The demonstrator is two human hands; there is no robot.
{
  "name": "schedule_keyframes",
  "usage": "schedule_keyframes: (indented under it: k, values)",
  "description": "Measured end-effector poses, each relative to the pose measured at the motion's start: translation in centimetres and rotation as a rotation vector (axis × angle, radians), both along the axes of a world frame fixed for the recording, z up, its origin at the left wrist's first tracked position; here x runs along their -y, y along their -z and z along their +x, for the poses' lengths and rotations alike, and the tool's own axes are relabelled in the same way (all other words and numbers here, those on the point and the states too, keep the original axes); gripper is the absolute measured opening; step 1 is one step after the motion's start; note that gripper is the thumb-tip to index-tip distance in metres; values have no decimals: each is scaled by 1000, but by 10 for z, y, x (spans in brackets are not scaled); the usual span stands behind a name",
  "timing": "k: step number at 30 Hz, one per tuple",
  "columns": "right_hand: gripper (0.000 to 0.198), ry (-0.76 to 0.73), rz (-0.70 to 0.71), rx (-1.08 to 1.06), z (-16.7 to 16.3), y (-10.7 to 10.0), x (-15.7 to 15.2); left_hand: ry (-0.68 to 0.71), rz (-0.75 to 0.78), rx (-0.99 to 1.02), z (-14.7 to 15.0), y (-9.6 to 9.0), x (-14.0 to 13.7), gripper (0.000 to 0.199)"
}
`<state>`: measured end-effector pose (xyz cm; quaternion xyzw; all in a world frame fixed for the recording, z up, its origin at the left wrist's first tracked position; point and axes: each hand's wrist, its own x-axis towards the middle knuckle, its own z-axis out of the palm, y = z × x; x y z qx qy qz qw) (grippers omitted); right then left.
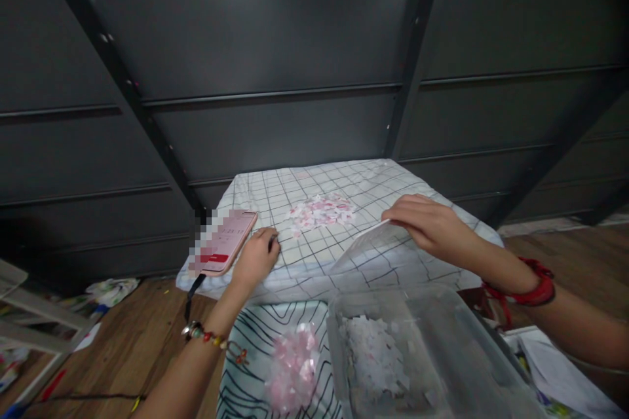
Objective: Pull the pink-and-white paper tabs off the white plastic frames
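Note:
My right hand (pixel 432 226) pinches the upper edge of a thin whitish flat sheet (pixel 363 240), which slants down over the table's front edge. Whether it is paper or plastic I cannot tell. Curled on the cloth, my left hand (pixel 258 254) rests beside a phone (pixel 227 245). A small dark spot shows at its fingertips; what they hold, if anything, is unclear. Beyond both hands, a loose pile of small white and pink pieces (pixel 322 211) lies on the checked tablecloth (pixel 275 193).
Below the table edge, a patterned tray (pixel 236 373) holds pink clear-wrapped pieces (pixel 293 366). Next to it, a translucent plastic bin (pixel 455 340) contains many white scraps (pixel 376 353). A dark panelled wall (pixel 275 124) stands behind, and papers (pixel 560 366) lie at the lower right.

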<state>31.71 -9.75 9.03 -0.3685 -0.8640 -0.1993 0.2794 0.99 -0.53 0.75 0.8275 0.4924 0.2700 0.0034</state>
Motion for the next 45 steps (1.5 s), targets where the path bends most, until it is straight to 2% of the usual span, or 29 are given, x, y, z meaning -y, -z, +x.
schedule_keyframes:
  k: [6,11,17,20,22,25,27,29,31,34,39,45]
  values:
    - [28,9,32,11,-6,8,-3,-1,13,-16,0,1,0,24]
    - [27,180,125,-84,10,12,-18,-15,-1,-67,1,-2,2,26]
    - [28,352,185,-103,29,18,-41,-66,-37,-353,9,-15,9,26]
    - [30,377,179,-91,31,24,-52,-104,-58,-513,14,-23,11,24]
    - [31,366,186,-107,30,28,-60,-104,-85,-545,15,-28,8,23]
    - [33,307,186,-158,25,28,-73,-87,-161,-502,16,-35,-6,24]
    - [33,253,186,-181,17,25,-82,-137,-218,-456,17,-39,-19,26]
    - [33,197,199,-175,5,21,-90,-194,-212,-392,19,-41,-34,27]
    - [34,140,220,-144,-9,17,-98,-232,-188,-293,22,-39,-46,28]
    - [35,65,289,-121,-25,18,-113,-238,-122,-133,24,-25,-59,33]
    - [30,77,448,-242,-36,38,-140,-228,-75,-60,23,-2,-67,32]
    - [31,78,541,-307,-42,63,-146,-230,-87,-71,24,-1,-65,30]
